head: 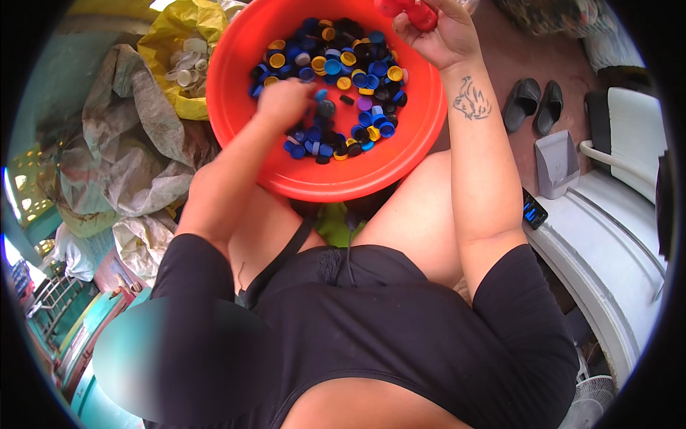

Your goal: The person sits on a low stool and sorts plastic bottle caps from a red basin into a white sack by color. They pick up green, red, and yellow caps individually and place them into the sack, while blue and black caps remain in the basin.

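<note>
A round orange-red plastic basin (pixel 332 185) sits before me, between and above my thighs. Blue, black and yellow plastic bottle caps (pixel 343 82) lie in it, with a purple one among them. My left hand (pixel 286 101) is low over the caps at the basin's left side, blurred by motion. A light blue cap (pixel 320 95) is at its fingertips; whether the hand grips it is unclear. Beyond the basin's upper right rim, my right hand (pixel 437 37) is closed around several red plastic caps (pixel 420 16), partly cut off by the picture's top edge.
Left of the basin are a yellow bag (pixel 187 102) holding whitish translucent caps and crumpled woven sacks (pixel 134 107). On the right are black slippers (pixel 521 104), a grey dustpan (pixel 557 161), a phone (pixel 534 210) on a white surface (pixel 605 236), and a fan (pixel 592 402) lower down.
</note>
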Action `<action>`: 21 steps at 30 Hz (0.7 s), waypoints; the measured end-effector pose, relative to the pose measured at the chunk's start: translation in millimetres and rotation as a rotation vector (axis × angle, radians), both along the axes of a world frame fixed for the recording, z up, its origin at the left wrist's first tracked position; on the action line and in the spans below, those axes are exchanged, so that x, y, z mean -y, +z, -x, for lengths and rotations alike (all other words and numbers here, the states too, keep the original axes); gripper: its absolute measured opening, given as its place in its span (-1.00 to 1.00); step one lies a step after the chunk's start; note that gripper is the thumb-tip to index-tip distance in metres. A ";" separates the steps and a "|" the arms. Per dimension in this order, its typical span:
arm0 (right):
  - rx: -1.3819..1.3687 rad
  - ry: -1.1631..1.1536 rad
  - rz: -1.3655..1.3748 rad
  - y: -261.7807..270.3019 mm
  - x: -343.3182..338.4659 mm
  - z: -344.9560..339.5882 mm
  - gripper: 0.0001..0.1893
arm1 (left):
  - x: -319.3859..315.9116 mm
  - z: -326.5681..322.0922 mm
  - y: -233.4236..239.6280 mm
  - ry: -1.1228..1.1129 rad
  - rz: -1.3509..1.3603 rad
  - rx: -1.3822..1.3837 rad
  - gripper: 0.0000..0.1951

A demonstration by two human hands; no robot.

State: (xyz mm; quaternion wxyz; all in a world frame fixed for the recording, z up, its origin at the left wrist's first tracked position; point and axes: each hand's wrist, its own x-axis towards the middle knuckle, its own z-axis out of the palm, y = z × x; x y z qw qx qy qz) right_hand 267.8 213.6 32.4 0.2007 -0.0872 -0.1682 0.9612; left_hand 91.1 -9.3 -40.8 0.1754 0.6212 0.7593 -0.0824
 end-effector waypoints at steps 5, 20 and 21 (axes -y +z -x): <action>0.009 0.018 0.013 7.9 1.0 2.9 -0.74 | -10.6 8.6 40.6 0.220 -0.173 -0.032 -0.72; -0.063 0.065 -0.023 -7.5 -1.9 -2.5 -0.72 | -40.7 -92.4 -1.9 0.045 0.117 -0.008 -0.84; -0.072 0.065 -0.019 -10.9 -1.2 -0.3 -0.73 | -35.4 -89.2 -6.1 0.020 0.077 -0.007 -0.84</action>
